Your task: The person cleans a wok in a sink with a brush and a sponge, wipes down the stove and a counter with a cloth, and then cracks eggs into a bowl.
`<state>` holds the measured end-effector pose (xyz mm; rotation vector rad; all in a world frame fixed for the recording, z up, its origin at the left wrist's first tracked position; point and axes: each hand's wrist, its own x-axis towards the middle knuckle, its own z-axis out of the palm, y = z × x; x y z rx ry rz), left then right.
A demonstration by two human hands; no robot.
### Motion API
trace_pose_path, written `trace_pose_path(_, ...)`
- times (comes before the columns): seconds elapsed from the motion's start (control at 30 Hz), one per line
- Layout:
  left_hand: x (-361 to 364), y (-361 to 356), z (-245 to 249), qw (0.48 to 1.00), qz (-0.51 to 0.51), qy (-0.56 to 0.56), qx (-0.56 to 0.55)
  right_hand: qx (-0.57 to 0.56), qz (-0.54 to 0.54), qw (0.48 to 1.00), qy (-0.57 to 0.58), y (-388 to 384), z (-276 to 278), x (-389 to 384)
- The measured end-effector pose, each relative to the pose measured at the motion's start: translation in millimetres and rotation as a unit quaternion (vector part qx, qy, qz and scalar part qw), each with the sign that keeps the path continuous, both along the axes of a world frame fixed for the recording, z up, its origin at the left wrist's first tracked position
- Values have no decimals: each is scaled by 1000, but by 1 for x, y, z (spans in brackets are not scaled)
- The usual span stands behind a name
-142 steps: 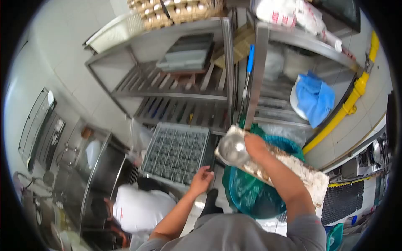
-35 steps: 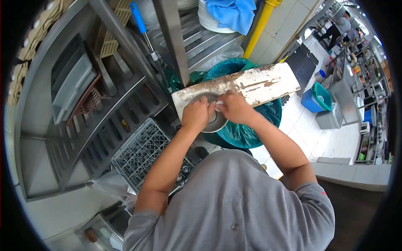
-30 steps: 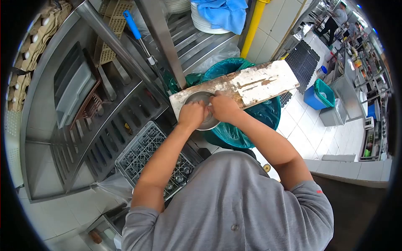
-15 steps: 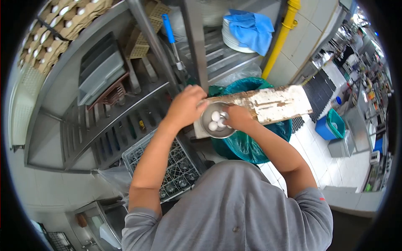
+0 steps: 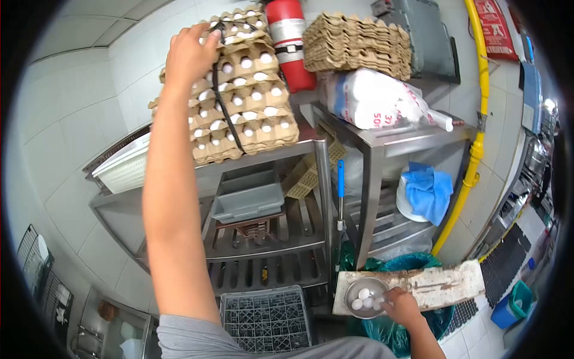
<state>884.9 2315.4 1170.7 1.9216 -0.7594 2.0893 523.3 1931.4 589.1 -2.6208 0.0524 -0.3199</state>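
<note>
the two hands are well apart. the left hand [image 5: 192, 55], beside the bowl half a second ago, is now up at the far left, at the top of the egg stack [image 5: 263, 134], fingertips at its black strap [image 5: 224, 110]; i can't tell if they pinch it. so the work now spans stack and bowl. the right hand [image 5: 403, 306] is near, at the right rim of the metal bowl [image 5: 351, 288], over the white eggs [image 5: 364, 293]; its grip is unclear. the bowl sits on the worn board's [image 5: 442, 287] left end, above the green-lined bin [image 5: 379, 336]. farther back, the white bag [image 5: 365, 102] shows "50" and "37" in red.
</note>
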Motion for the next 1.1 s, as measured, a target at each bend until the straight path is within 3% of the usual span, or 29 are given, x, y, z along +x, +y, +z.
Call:
trace_pose_path(0.07,50,8,30,981,-11,187,51,-5,-5,1000,-19,-3,-14,-8)
trace_pose_path(0.13,94,13,58,916,-1,396,58,3,-46,999,-9,-3,-24,-25)
trace_pose_path(0.17,114,8,56,902,25,423,79,10,-78,997,7,0,-20,-31)
trace_pose_path(0.2,120,-3,39,904,44,414,99,28,-105,992,56,0,-13,-38)
trace_pose_path(0.27,125,-20,6,915,88,372,133,10,-110,994,3,-8,-33,-55)
trace_pose_path(0.37,138,-55,-36,916,110,349,162,80,-137,987,37,-7,-16,-77)
trace_pose_path(0.63,162,-57,-75,920,117,355,115,10,-173,981,82,-21,-42,-90)
trace_pose_path(0.7,166,-55,-88,918,114,366,99,22,-153,986,54,-17,-59,-82)
trace_pose_path(0.9,159,-56,-108,923,100,366,66,47,-167,976,132,-19,-88,-68)
trace_pose_path(1.1,152,-50,-121,927,104,357,37,52,-200,956,206,-29,-81,-67)
